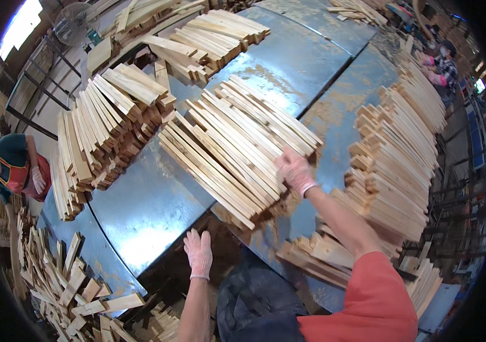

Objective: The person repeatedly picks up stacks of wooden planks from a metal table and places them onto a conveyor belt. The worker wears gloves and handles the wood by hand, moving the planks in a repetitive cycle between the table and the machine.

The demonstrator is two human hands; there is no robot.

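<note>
At the near-right ends of the middle wooden strips point(237, 142), the right grip point(295, 172) touches wood — clenched or not, I cannot tell; the left grip point(198, 251) is spread, empty. On the blue counter point(146, 222), the strips look stiff, light singly, weightier bunched — best taken across several ends.

We observe our left hand point(198, 251) gloved, fingers extended and slightly parted, left forearm point(195, 310) bare, rising near-vertical from the lower edge, right hand point(296, 172) gloved, reaching farther forward, fingers bent, closure undetermined, right forearm point(342, 219) slanting up leftward, red sleeve point(371, 299) behind it.
</note>
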